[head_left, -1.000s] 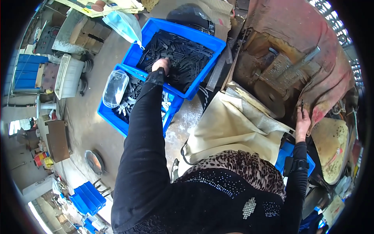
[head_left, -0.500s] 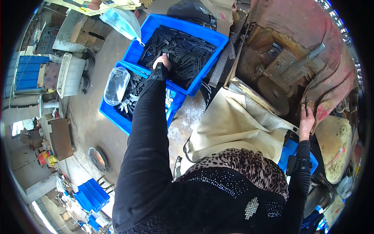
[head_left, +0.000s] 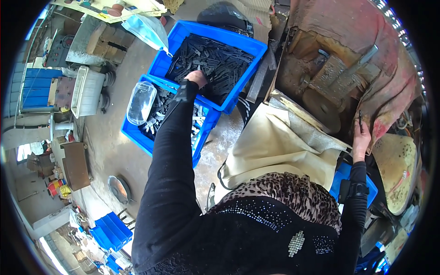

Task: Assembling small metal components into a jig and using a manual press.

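Observation:
My left hand (head_left: 197,78) reaches down into the upper blue crate (head_left: 160,62), over a heap of thin dark metal strips (head_left: 217,59). Its fingers are hidden, so what they touch or hold does not show. Off to the right, my right hand (head_left: 361,137) is closed on a thin dark strip (head_left: 360,115) that sticks up past the fingertips. That hand is beside a hanging reddish cloth (head_left: 382,114), close to the open work box with a round grinding wheel (head_left: 321,110).
A lower blue crate (head_left: 137,140) holds more metal pieces and a clear plastic tub (head_left: 140,103). A pale apron (head_left: 256,146) drapes from the box over my lap. A face mask (head_left: 145,31) hangs by the upper crate. At far right is a stained yellowish pad (head_left: 395,169).
My left hand has drawn slightly nearer and to the right within the crate, and its fingers have dropped out of sight. The right hand stays almost in place with its strip.

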A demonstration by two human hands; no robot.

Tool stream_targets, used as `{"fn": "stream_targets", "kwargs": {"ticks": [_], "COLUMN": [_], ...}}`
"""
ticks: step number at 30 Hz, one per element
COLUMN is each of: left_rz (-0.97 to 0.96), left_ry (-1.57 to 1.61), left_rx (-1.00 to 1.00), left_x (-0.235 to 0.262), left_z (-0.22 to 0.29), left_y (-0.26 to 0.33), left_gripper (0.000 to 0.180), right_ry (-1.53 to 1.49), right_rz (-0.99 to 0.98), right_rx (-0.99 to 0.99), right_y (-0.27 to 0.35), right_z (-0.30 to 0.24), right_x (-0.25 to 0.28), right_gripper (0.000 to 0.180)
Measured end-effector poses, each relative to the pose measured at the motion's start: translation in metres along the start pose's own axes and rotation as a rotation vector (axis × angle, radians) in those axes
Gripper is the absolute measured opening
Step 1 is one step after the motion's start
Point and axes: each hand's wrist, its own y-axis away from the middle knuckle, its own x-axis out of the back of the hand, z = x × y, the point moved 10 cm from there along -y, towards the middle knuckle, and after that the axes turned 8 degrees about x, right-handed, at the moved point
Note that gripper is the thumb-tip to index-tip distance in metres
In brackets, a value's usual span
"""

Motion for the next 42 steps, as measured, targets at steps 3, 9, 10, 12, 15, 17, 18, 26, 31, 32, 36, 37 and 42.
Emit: {"fn": "stream_targets", "kwargs": {"ticks": [3, 9, 10, 12, 15, 17, 18, 26, 31, 32, 36, 37, 42], "left_rz": [-0.137, 0.008, 0.113, 0.318, 0.710, 0.774, 0.745, 0.716, 0.666, 0.658, 0.627, 0.623, 0.613], "left_ry": [0.612, 1.414, 1.394, 1.416, 0.975, 0.809, 0.806, 0.664, 0.621, 0.611, 0.581, 0.577, 0.541], "left_rx": [0.051, -0.307, -0.402, -0.689, -0.984, -0.995, -0.960, -0.720, -0.672, -0.668, -0.658, -0.653, -0.644], "left_x": [0.016, 0.134, 0.159, 0.192, 0.216, 0.206, 0.199, 0.158, 0.156, 0.157, 0.157, 0.158, 0.159], "left_z": [-0.003, 0.092, 0.122, 0.181, 0.275, 0.316, 0.329, 0.346, 0.349, 0.351, 0.354, 0.354, 0.356], "left_y": [0.016, 0.098, 0.122, 0.156, 0.226, 0.237, 0.234, 0.215, 0.218, 0.218, 0.217, 0.216, 0.211], "left_gripper": [0.031, 0.028, 0.035, 0.046, 0.049, 0.053, 0.050, 0.035, 0.032, 0.032, 0.032, 0.032, 0.032], "right_ry": [-0.025, 0.029, -0.011, -0.030, -0.037, -0.024, -0.053, 0.289, 0.388, 0.410, 0.433, 0.435, 0.422], "right_rz": [0.012, 0.023, 0.003, 0.059, 0.142, 0.211, 0.269, 0.334, 0.231, 0.187, 0.140, 0.138, 0.142], "right_rx": [-0.011, -0.083, -0.171, -0.168, -0.094, -0.003, 0.063, 0.218, 0.227, 0.229, 0.249, 0.260, 0.247], "right_y": [0.001, -0.001, 0.002, -0.003, -0.028, -0.058, -0.076, -0.162, -0.185, -0.189, -0.198, -0.200, -0.204], "right_z": [-0.001, -0.019, -0.009, -0.007, -0.044, -0.084, -0.100, -0.189, -0.210, -0.208, -0.200, -0.201, -0.200], "right_x": [0.011, 0.014, 0.010, 0.014, 0.037, 0.054, 0.063, 0.064, 0.045, 0.040, 0.030, 0.030, 0.023], "right_gripper": [0.019, 0.018, 0.019, 0.021, 0.026, 0.028, 0.029, 0.037, 0.034, 0.032, 0.028, 0.027, 0.026]}}
